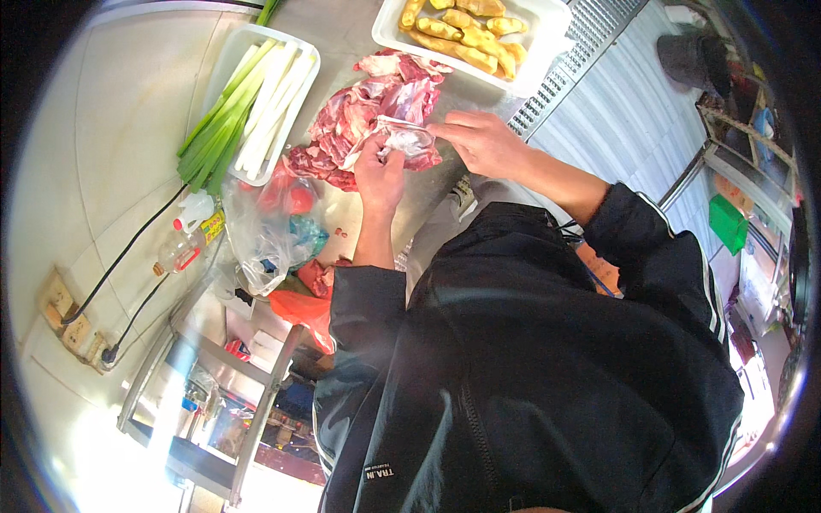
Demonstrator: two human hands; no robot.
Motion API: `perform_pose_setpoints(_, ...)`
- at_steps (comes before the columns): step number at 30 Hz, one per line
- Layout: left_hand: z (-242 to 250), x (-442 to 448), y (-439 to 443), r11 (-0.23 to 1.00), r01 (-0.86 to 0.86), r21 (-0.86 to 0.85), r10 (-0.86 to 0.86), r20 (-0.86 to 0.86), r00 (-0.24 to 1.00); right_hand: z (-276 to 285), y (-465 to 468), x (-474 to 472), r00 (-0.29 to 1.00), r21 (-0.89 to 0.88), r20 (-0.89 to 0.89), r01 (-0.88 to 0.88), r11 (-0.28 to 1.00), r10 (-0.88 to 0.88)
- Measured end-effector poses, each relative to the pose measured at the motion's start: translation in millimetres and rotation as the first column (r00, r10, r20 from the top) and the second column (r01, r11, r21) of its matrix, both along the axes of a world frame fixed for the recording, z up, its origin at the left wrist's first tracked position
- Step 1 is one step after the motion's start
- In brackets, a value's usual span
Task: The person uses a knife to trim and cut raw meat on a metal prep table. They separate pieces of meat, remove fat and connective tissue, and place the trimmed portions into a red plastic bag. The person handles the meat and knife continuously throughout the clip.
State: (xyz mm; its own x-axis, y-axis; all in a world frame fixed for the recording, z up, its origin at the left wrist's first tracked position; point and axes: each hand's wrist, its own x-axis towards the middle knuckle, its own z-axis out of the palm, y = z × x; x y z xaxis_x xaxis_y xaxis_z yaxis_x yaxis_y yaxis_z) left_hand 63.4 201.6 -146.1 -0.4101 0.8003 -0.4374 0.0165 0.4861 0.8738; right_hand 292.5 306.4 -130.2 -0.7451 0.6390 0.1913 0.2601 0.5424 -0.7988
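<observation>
A pile of raw red meat (349,112) lies on the metal worktop (346,221) in front of me. My left hand (380,174) grips a piece of meat with whitish membrane (410,142) at the near side of the pile. On the right, the fingertips of my right hand (482,144) are pinched together at that piece's edge. Whether they hold a strip of membrane is too small to tell. No knife shows in either hand.
Beyond the meat stands a white tray of ginger-like roots (474,38). Another white tray of leeks or large scallions (269,102) is at left. Plastic bags (256,224) and bottles (179,251) lie nearer, beside a tiled wall with plugged cables (128,247).
</observation>
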Motion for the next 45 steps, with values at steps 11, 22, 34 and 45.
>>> perform_pose_setpoints(11,3.4,-8.2,5.2,0.994,-0.063,-0.089,0.071,0.093,0.993,-2.1,-18.2,39.8,0.998,-0.047,0.048,0.037,0.998,-0.035)
perform_pose_setpoints(22,-7.3,-5.1,0.4,0.987,-0.163,0.004,0.155,0.282,0.947,-8.4,-27.0,51.8,0.988,-0.055,0.155,-0.005,0.998,0.014)
perform_pose_setpoints(34,-6.7,-5.7,-2.5,0.992,-0.128,0.02,0.12,0.241,0.963,-13.7,-3.3,-8.5,0.997,0.077,0.063,-0.049,0.996,0.044)
perform_pose_setpoints(45,-2.5,1.0,-2.5,0.996,-0.059,0.073,0.053,0.075,0.996,18.9,-2.9,-23.2,1.0,0.006,0.004,-0.016,1.0,0.016)
